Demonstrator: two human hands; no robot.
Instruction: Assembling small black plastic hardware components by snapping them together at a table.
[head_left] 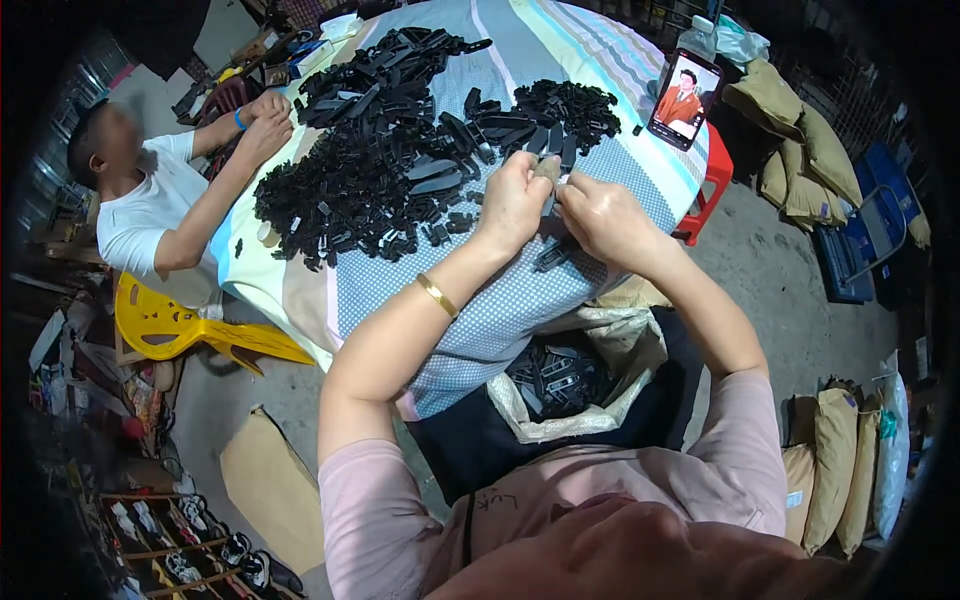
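Over the near right side of the table, my left hand [512,207] and my right hand [608,220] meet with their fingers pinched closed around a small dark plastic part [548,204]. Fingers cover most of it, and a tan wrap or cover [546,170] shows at the fingertips. Just beyond are longer flat black pieces [568,150]. A loose black part [553,256] lies on the cloth below my hands. Large heaps of small black plastic parts [345,190] spread to the left. In my lap, an open woven sack [515,418] holds more black parts [556,378].
A phone [685,100] stands propped at the table's right edge, by a red stool [712,185]. Across to the left, a co-worker [165,205] sits by a yellow chair [160,318], hands at the table edge. Filled sacks [815,140] and a blue trolley [865,235] stand right.
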